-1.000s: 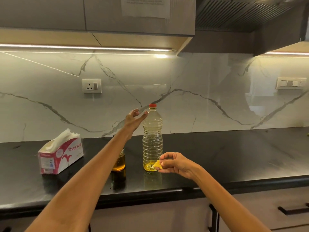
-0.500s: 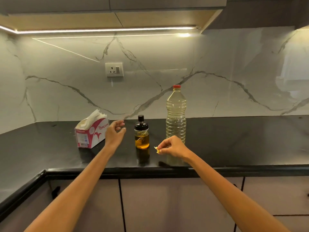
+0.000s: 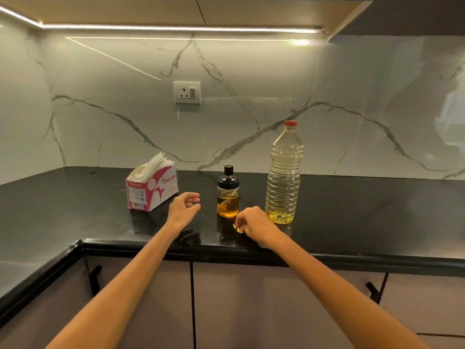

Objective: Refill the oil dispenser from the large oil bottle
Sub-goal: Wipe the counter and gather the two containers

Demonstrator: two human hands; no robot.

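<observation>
A small glass oil dispenser (image 3: pixel 228 197) with a black cap stands upright on the black counter (image 3: pixel 352 212), partly filled with amber oil. To its right stands the large clear oil bottle (image 3: pixel 284 177) with a red cap on, holding a little yellow oil at the bottom. My left hand (image 3: pixel 185 207) hovers just left of the dispenser, fingers loosely curled and holding nothing. My right hand (image 3: pixel 254 224) is low in front of the dispenser and bottle, pinching a small yellowish scrap (image 3: pixel 239 230).
A pink and white tissue box (image 3: pixel 151 190) sits on the counter left of my left hand. A wall socket (image 3: pixel 187 92) is set in the marble backsplash. The counter turns a corner at the left. Cabinet doors with black handles are below.
My left hand dropped from beside the bottle's neck to counter level left of the dispenser. My right hand, still pinching the scrap, shifted left from the bottle's base. The camera pulled back and tilted down.
</observation>
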